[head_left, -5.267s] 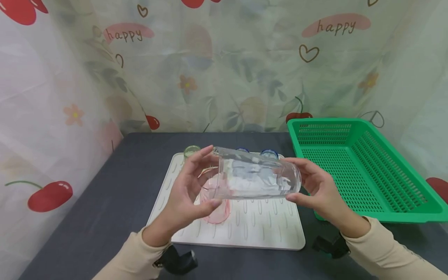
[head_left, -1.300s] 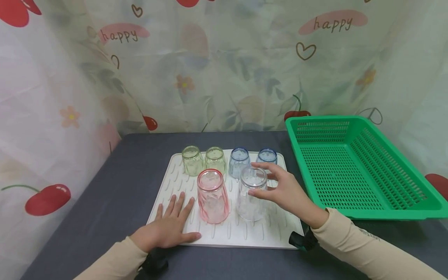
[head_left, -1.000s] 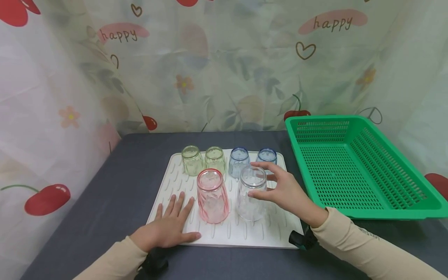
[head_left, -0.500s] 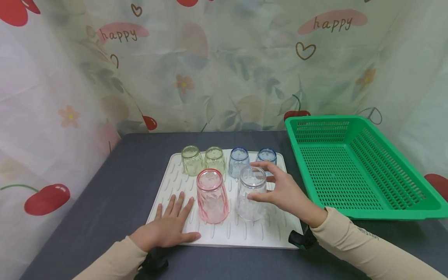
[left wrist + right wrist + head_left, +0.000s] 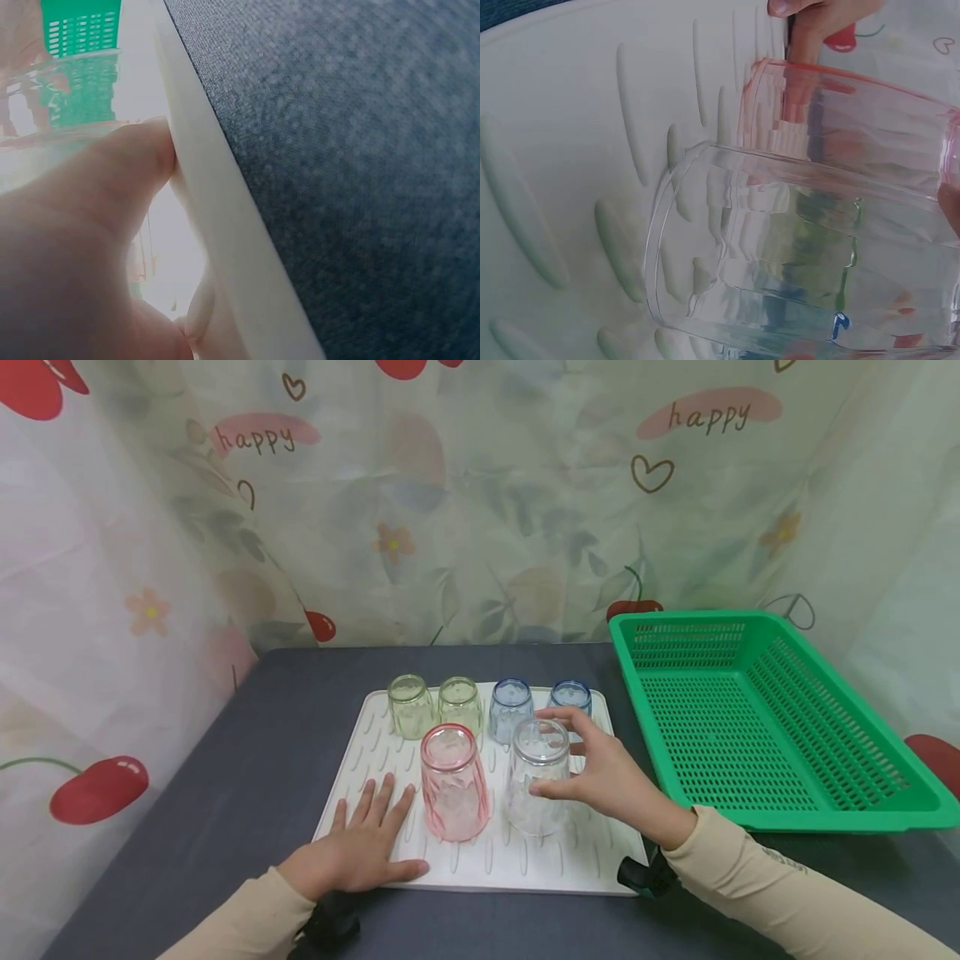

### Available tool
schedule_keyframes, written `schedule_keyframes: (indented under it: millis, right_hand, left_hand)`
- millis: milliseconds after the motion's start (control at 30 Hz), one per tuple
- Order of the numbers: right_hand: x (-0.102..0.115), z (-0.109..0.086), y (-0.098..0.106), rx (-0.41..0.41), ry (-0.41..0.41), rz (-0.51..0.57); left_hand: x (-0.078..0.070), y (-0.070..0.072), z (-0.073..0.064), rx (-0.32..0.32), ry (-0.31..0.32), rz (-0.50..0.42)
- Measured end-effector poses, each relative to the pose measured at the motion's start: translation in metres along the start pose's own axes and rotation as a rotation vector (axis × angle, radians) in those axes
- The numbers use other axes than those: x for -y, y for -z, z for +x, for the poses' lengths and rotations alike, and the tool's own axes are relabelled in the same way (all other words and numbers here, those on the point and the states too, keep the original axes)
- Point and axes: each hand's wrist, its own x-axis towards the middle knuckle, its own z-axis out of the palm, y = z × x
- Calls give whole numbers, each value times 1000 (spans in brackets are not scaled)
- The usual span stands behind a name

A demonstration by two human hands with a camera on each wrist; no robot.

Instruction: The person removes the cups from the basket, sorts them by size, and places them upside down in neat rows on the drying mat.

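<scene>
A clear drinking glass [image 5: 538, 806] stands mouth down on the white ridged mat [image 5: 480, 868]. My right hand [image 5: 611, 777] holds it near its upturned base, thumb in front and fingers curved round the far side. In the right wrist view the rim of the clear glass [image 5: 656, 262] meets the mat. To its left, a pink glass [image 5: 454, 797] also stands upside down, a small gap apart. My left hand [image 5: 356, 852] rests on the mat's front left corner with fingers straight and spread. In the left wrist view the thumb [image 5: 127, 161] lies along the mat's edge.
Behind stand two small green glasses [image 5: 412, 714] and two small blue glasses [image 5: 512, 714], all inverted in a row along the mat's back. A green plastic basket [image 5: 810, 821] sits on the right of the dark table [image 5: 225, 793]. A patterned curtain [image 5: 487, 510] surrounds the table.
Earlier both hands held the clear glass sideways above the mat. It now stands mouth down, and the left hand lies on the mat. Over the last second almost nothing has moved.
</scene>
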Motion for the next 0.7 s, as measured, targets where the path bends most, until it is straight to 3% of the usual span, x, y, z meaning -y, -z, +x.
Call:
schedule_keyframes:
  millis: [467, 700]
  right_hand:
    - [-2, 1, -4, 10, 5, 2]
    - [-1, 0, -4, 12, 21, -8]
  left_hand:
    - [0, 2, 0, 9, 3, -14]
    - [-9, 13, -8, 36, 12, -21]
